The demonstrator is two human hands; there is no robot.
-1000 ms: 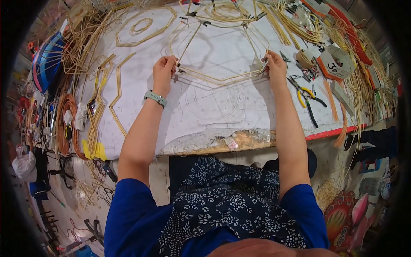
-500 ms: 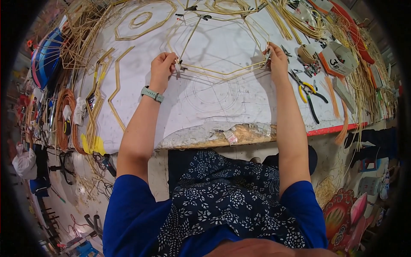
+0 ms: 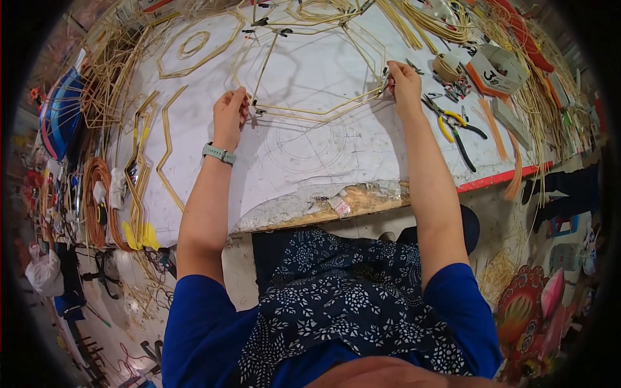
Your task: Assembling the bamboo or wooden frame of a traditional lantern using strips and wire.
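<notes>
A frame of thin bent bamboo strips (image 3: pixel 323 118), its corners held by small black clips (image 3: pixel 258 110), stands over the white paper. My right hand (image 3: pixel 404 85) pinches the frame's near right corner beside a dark clip. At the near left corner is my left hand (image 3: pixel 229 116), its fingers curled in and fingertips close beside the clip. Whether they grip a strip there is hidden. More black clips (image 3: pixel 283 32) join strips toward the far side. Under the frame, circles and lines (image 3: pixel 304 145) are drawn on the paper.
Bent strips (image 3: pixel 167 132) and an octagonal strip outline (image 3: pixel 200 52) lie left. Pliers with yellow-and-black handles (image 3: pixel 459 132) lie right, near an open box (image 3: pixel 495 68) and scattered clips. Strip bundles (image 3: pixel 440 19) lie farther back. The worktable's worn front edge (image 3: pixel 362 199) is close to me.
The whole view has shifted, so the table and frame appear farther left. My left fingers sit slightly apart from the clip they were touching. My right hand stays at its corner.
</notes>
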